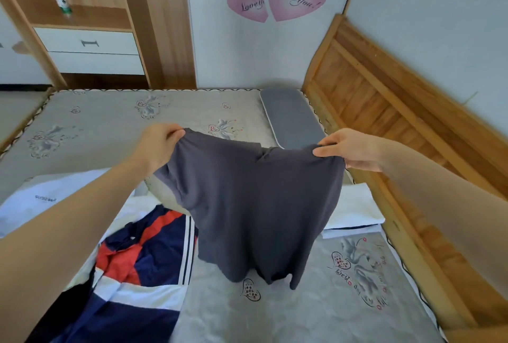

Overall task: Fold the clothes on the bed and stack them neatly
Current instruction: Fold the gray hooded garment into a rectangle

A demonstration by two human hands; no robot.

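Across the middle of the frame a dark grey garment (255,205) hangs spread between two raised hands, its lower edge trailing down to the bed (316,301). On the left, the left hand (158,144) has its fingers (176,133) pinched together on one top corner; on the right, the right hand (349,151) grips the other corner, thumb and fingers clamped on the cloth. Lower left lies a crumpled navy, red and white jacket (137,265), with a white garment (41,199) beyond it. Behind the grey garment at right sits a folded white piece (357,208), and a grey pillow (291,117) rests by the wooden headboard (384,101)
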